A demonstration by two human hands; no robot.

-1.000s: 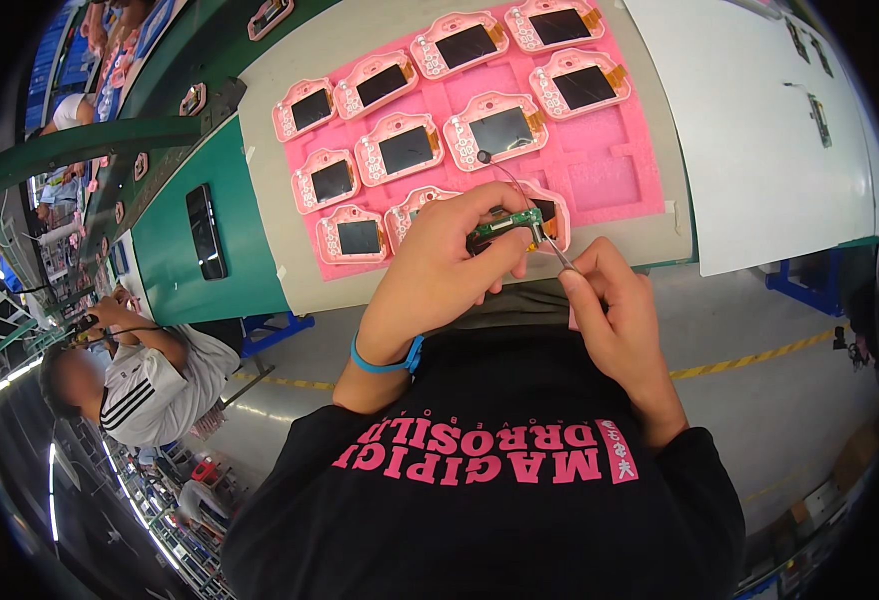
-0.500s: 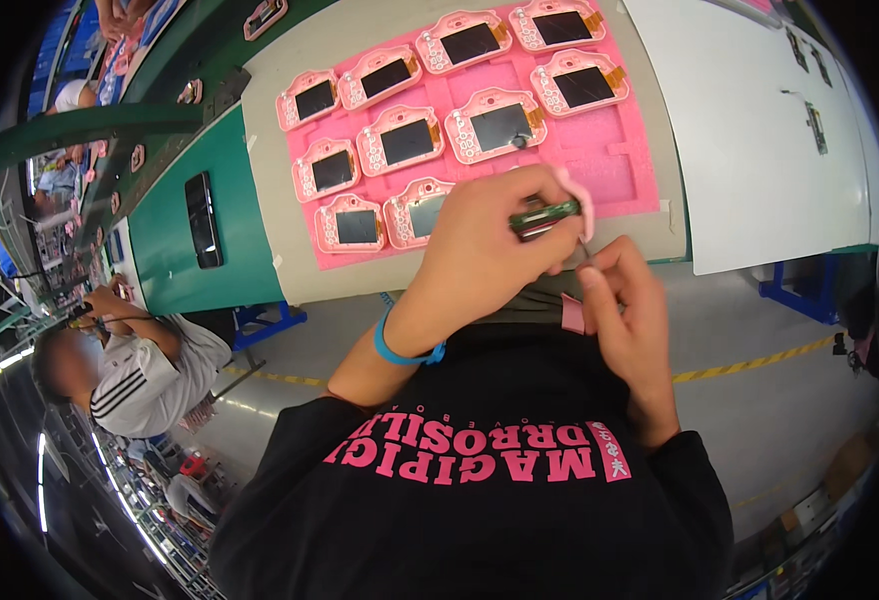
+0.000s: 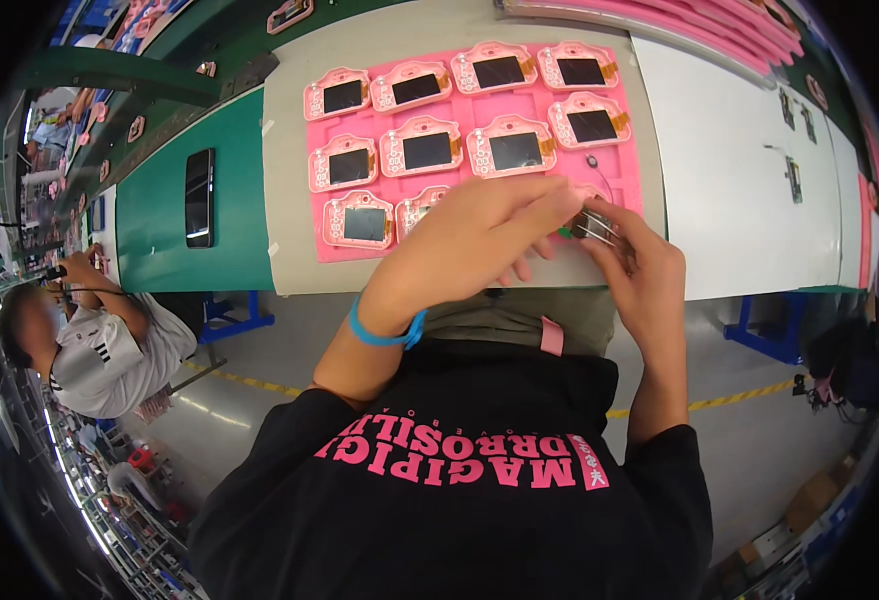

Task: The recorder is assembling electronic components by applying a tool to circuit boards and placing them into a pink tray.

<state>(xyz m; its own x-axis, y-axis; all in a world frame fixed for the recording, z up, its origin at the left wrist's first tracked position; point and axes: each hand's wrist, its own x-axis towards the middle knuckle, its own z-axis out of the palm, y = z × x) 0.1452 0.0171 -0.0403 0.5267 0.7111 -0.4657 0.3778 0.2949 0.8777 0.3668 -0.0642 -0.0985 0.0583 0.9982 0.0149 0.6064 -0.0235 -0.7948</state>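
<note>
In front of my body, above the table's near edge, both hands meet around a pink camera shell (image 3: 584, 190), mostly covered by fingers. My left hand (image 3: 505, 225) pinches its left side with thumb and forefinger, the other fingers hanging loosely below. My right hand (image 3: 648, 258) is closed around its right side. Between them shows a dark and silvery part with a bit of green circuit board (image 3: 594, 228). A thin wire leads up from there to a small round black piece (image 3: 592, 160). Under my left hand, a shell with a screen (image 3: 418, 212) is partly hidden.
Several pink shells with dark screens (image 3: 430, 150) lie in rows on a pink foam tray (image 3: 550, 103). A phone (image 3: 200, 198) rests on the green mat to the left. Small circuit boards (image 3: 794, 180) lie on the white surface at right. A person (image 3: 110, 340) sits at far left.
My right hand has moved up and turned, now gripping the shell's right side. The small round piece on its wire now shows above my hands. My view has shifted slightly.
</note>
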